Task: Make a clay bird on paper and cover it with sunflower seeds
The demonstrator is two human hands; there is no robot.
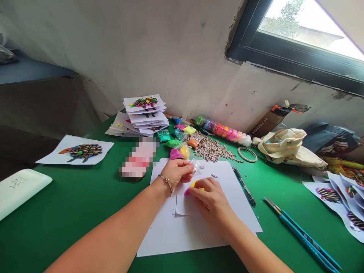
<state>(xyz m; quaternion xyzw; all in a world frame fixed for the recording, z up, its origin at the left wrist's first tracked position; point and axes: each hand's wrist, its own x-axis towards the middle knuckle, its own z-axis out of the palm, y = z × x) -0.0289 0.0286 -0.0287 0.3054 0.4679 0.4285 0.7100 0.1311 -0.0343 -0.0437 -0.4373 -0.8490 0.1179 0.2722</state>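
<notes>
My left hand [179, 172], with a bracelet at the wrist, pinches a small clear plastic bag [196, 167] over the top of the white sheets [162, 235]. Lower and to the right, my right hand [207, 193] is closed, its fingertips at a small piece of pink clay [187, 192] beside yellow clay [198, 184] on a small white paper [184, 204]. Its fingers partly cover the clay, so whether they grip it cannot be made out. Sunflower seeds [212, 148] lie in a heap beyond, near bags of coloured clay [173, 153].
Stacked seed pictures [146, 115] stand at the back left. A pen [243, 185] and a blue cutter [305, 237] lie on the right, below a tape roll [247, 154] and a cloth bag [287, 146]. A white power bank [22, 189] is far left.
</notes>
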